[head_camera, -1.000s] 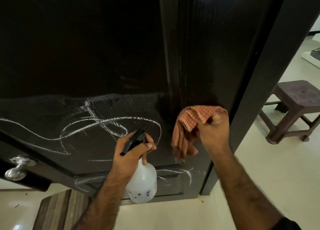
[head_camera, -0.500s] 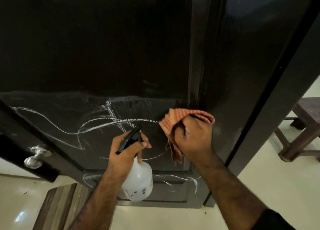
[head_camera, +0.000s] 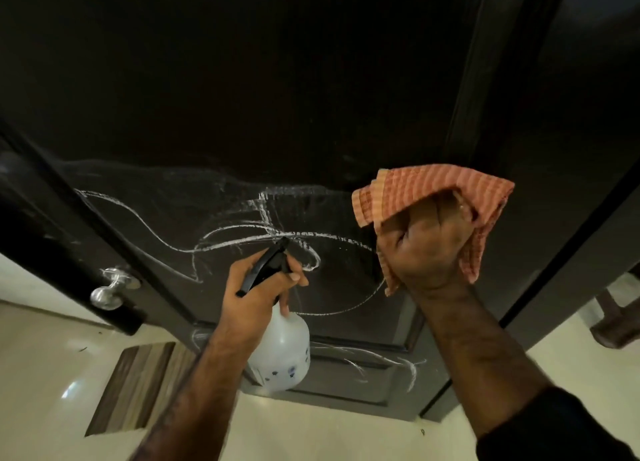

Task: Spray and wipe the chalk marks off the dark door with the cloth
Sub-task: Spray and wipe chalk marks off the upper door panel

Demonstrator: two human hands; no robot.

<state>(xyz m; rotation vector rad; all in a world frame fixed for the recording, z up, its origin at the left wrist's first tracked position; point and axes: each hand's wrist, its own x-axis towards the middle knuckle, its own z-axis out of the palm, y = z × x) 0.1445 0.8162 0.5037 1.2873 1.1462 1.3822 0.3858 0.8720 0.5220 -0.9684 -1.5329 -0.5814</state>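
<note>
The cloth (head_camera: 433, 190), an orange checked one, is bunched in the right hand (head_camera: 427, 249), whose fingers are curled tightly round it, and is held against the dark door (head_camera: 277, 79) just to the right of the chalk marks (head_camera: 242, 235). The spray bottle (head_camera: 282, 353) is gripped by its black trigger head in the left hand (head_camera: 258, 294), fingers wrapped round it, directly below the middle of the chalk marks, with the nozzle aimed at the door. More scribbles are seen on the lower panel, beneath the main loops. A metal door handle (head_camera: 110, 289) is seen well to the left of the chalk marks.

The wiping is judged to be only begun, since most of the lines are still sharp. Chalk could be smeared into a grey haze rather than lifted if the cloth is dragged across a patch that has not been wetted. If too much is sprayed, chalky drips could be sent down over the lower panel. The lower scribbles could be missed altogether, being partly hidden behind the bottle. Whether the surface is wet now cannot be told.
</note>
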